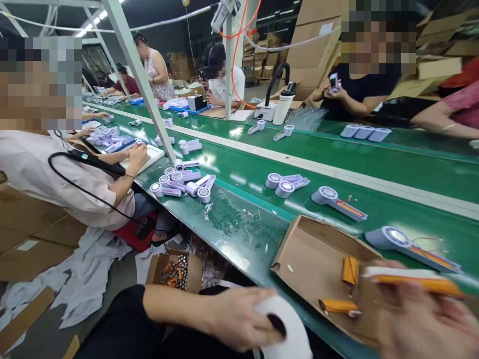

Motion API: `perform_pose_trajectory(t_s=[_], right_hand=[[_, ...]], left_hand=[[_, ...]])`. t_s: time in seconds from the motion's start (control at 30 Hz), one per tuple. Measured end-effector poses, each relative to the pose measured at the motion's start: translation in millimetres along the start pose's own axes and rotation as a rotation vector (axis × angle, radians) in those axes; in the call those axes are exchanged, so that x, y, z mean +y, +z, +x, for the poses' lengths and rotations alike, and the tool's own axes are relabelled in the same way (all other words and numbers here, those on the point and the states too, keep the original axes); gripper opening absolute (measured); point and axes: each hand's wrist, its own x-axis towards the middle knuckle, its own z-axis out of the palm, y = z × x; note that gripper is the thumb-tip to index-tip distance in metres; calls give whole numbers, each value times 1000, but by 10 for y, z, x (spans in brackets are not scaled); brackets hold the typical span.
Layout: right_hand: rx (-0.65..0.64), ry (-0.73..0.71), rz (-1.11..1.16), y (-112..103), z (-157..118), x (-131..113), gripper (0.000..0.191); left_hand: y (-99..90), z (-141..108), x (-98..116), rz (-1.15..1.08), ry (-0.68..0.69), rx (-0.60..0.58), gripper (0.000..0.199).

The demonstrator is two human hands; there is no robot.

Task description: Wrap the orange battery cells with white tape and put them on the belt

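Observation:
Near the bottom centre, my left hand (239, 319) grips a white roll (290, 331), with fingers at its dark centre hole. At the lower right, my right hand (419, 319), blurred by motion, holds an orange battery (437, 285) with a white strip along its top. Beneath and left of that hand lies a shallow cardboard tray (310, 249). Two more orange batteries, one upright (349, 270) and one on its side (339, 306), are in the tray. Behind the tray, purple-grey fan housings (392, 237) with orange inside their handles rest on the green belt.
A pile of fan housings (177, 177) lies on the table's near edge (232, 249). A slanted metal post (138, 75) rises there. A box of small metal parts (175, 271) stands below. Several people sit or stand along the belt (243, 169), one close on the left.

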Motion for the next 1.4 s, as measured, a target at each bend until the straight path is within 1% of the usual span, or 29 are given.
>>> perform_pose_trajectory(t_s=[0.03, 0.07, 0.1, 0.13, 0.17, 0.2, 0.23, 0.27, 0.3, 0.33, 0.37, 0.43, 0.5, 0.53, 0.6, 0.67, 0.7, 0.77, 0.83, 0.9, 1.0, 1.07, 1.17, 1.27, 1.33, 1.4], right_hand=[[55, -47, 47, -55, 105, -70, 43], [77, -62, 82, -117, 178, -118, 42], [68, -44, 97, -186, 212, -138, 45], [37, -4, 93, -257, 208, -131, 51], [-7, 49, 80, -324, 173, -98, 58], [-41, 94, 74, -380, 119, -45, 66], [-89, 124, 75, -423, 60, 21, 70], [-127, 140, 85, -452, 5, 90, 72], [-157, 142, 101, -468, -40, 156, 71], [-179, 133, 120, -474, -73, 211, 69], [-187, 119, 139, -472, -95, 251, 67], [-209, 89, 149, -458, -114, 292, 64], [-275, 68, 106, -442, -118, 298, 61], [-318, 59, 69, -439, -119, 299, 60], [-375, 37, 1, -452, -122, 311, 57], [-397, 16, -35, -497, -114, 349, 56], [-399, 10, -42, -532, -103, 375, 57], [-399, 12, -57, -616, -63, 433, 59], [-376, 31, -66, -697, -14, 489, 60], [-328, 54, -21, -742, 22, 541, 62], [-272, 59, 116, -700, 23, 617, 64], [-286, 28, 157, -609, 0, 654, 62], [-382, -48, 107, -442, -2, 652, 55], [-561, -110, -120, -317, 55, 573, 42], [-677, -138, -310, -294, 91, 501, 36], [-755, -122, -421, -335, 109, 430, 36]], left_hand=[[-47, -127, -66, -35, -117, -17, 31], [-109, -258, -177, -71, -292, -56, 30], [-177, -381, -328, -109, -495, -130, 32], [-240, -484, -510, -158, -648, -207, 38], [-289, -555, -710, -222, -722, -260, 47], [-318, -581, -915, -283, -740, -289, 51], [-322, -556, -1112, -312, -745, -275, 48], [-305, -472, -1289, -311, -737, -250, 45], [-268, -326, -1440, -286, -723, -223, 41], [-215, -121, -1567, -245, -709, -198, 39], [-146, 135, -1674, -200, -692, -184, 39], [37, 743, -1864, -128, -658, -176, 43], [262, 1356, -2059, -72, -646, -163, 51], [377, 1624, -2157, -46, -642, -164, 54], [586, 2040, -2337, -10, -625, -191, 54], [753, 2295, -2486, 7, -604, -239, 50], [823, 2370, -2550, 13, -599, -265, 48], [939, 2443, -2664, 18, -590, -321, 47], [1028, 2441, -2763, 4, -560, -388, 46], [1096, 2392, -2837, -26, -498, -448, 44], [1171, 2286, -2884, -70, -381, -471, 39], [1212, 2234, -2882, -86, -305, -456, 36], [1268, 2219, -2884, -97, -215, -437, 32], [1320, 2259, -2921, -93, -175, -433, 32], [1352, 2302, -2951, -89, -175, -443, 33], [1381, 2354, -2967, -93, -191, -465, 34]])
